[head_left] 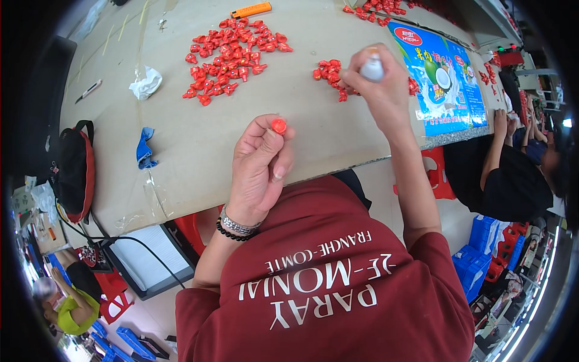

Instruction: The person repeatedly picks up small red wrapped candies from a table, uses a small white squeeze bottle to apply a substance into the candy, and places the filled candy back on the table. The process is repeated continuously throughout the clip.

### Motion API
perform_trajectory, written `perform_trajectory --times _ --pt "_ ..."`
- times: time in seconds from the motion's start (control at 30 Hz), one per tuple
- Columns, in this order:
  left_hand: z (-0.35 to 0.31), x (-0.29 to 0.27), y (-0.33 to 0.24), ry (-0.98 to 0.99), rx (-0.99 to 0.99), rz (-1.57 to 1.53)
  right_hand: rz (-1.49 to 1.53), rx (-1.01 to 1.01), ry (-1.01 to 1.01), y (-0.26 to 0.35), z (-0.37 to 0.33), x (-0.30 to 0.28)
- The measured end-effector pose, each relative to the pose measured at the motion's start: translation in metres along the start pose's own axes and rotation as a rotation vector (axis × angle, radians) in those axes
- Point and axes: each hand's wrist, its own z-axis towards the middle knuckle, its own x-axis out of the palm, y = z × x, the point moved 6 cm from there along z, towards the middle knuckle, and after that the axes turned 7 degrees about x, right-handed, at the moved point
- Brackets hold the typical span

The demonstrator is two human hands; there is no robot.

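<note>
In the head view, with clock directions from the left hand (258, 161), that hand pinches one red piece (278, 126); the right hand (386, 84), at 2, grips one white bottle (372, 70). Three red piles, too dense to count, lie on the counter (199, 151): one between 11 and 12, two at 1. One white tissue (146, 83) is at 10, one blue scrap (145, 148) at 9. The near edge passes under the left wrist; open room runs toward 9.
</note>
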Motion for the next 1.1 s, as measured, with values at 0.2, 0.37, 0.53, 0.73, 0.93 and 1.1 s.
perform_trajectory --times 0.2,0.37,0.53,0.73,0.93,1.1 --pt "-0.005 -0.006 -0.006 -0.038 0.023 -0.007 -0.745 -0.395 0.026 0.005 0.026 0.029" --pt "-0.009 -0.010 -0.009 -0.018 0.051 0.005 -1.036 -0.397 0.041 0.006 0.022 0.047" --pt "-0.012 -0.007 -0.012 -0.009 0.073 0.044 -1.100 -0.463 0.028 0.006 0.016 0.056" --pt "-0.014 -0.007 -0.013 -0.011 0.079 0.060 -1.035 -0.580 0.028 0.003 0.005 0.057" --pt "-0.015 -0.005 -0.015 -0.012 0.092 0.064 -0.563 -0.255 0.113 0.010 0.003 0.045" --pt "-0.011 -0.004 -0.014 -0.025 0.117 0.115 0.082 0.132 0.321 0.011 -0.008 0.044"
